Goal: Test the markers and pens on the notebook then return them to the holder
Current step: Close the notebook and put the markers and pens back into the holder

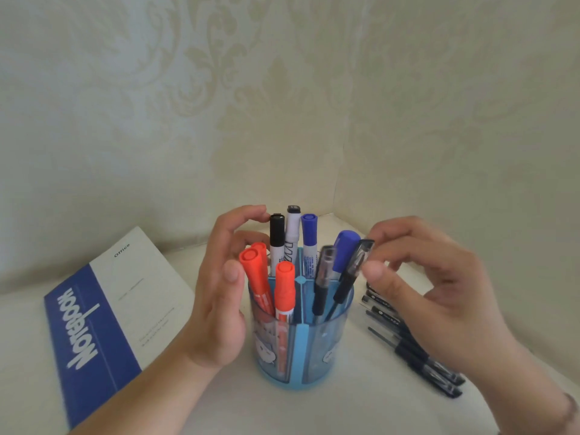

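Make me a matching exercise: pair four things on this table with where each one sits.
Things
1. Three red-capped markers
2. Blue-and-white closed notebook
3. Row of loose black pens
4. Clear-capped black pen

Places
A. Flat on the table, right of the translucent blue holder
B. Front-left compartment of the holder
C. At the right hand fingertips, standing in the holder
D. Flat on the table, left of the holder

Pairs: 1-B, 2-D, 3-A, 4-C
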`<state>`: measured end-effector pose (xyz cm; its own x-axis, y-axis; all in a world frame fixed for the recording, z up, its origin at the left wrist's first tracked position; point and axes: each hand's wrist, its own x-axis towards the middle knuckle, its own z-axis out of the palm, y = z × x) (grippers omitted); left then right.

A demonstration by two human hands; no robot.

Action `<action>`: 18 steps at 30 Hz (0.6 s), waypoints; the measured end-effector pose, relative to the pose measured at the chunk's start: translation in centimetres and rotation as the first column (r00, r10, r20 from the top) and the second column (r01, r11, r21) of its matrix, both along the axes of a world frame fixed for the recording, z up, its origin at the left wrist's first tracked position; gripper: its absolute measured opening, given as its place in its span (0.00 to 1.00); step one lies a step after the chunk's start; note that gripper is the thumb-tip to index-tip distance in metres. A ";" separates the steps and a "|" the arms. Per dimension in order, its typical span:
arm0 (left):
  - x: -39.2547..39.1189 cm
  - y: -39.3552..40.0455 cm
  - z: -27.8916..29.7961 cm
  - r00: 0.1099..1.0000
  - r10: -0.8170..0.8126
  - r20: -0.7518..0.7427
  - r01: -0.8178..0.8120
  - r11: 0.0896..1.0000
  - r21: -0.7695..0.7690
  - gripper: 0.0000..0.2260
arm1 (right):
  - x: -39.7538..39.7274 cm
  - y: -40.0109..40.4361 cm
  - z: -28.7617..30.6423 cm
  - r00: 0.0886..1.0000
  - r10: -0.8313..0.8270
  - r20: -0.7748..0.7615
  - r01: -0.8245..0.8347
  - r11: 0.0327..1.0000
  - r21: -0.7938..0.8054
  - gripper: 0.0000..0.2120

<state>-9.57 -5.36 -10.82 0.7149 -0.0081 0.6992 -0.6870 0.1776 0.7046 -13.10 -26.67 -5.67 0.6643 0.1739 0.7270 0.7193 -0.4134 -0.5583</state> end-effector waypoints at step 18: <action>-0.1 -0.1 0.1 1.000 -0.013 0.006 0.014 1.000 -0.020 0.37 | 4.5 -3.8 -2.6 0.696 -0.645 -0.315 0.370 0.698 -0.613 0.06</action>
